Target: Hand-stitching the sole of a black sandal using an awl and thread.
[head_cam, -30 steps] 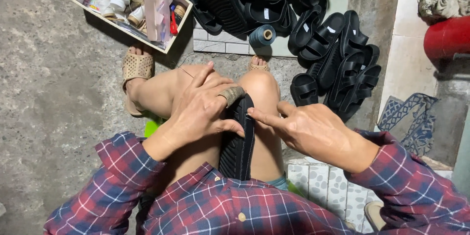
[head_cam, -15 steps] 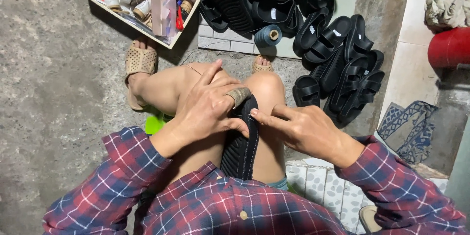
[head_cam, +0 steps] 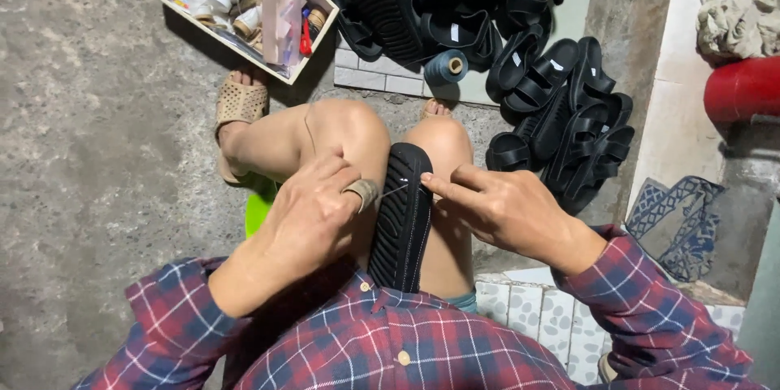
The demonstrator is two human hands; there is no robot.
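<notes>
Flanking black sole (head_cam: 400,219): left hand (head_cam: 313,211), right hand (head_cam: 508,207)

Rough grey concrete floor (head_cam: 89,162), pale tiled step (head_cam: 528,313) (low), dim light

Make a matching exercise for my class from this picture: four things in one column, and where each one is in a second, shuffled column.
Things:
1. black sole
2. blue-grey thread spool
3. box of thread reels
4. red pipe

Places:
A. at the right edge of the picture
B. upright between the person's knees
C. on the floor at the top left
D. on the tiles beside the pile of black sandals

Pairs: 1-B, 2-D, 3-C, 4-A
</notes>
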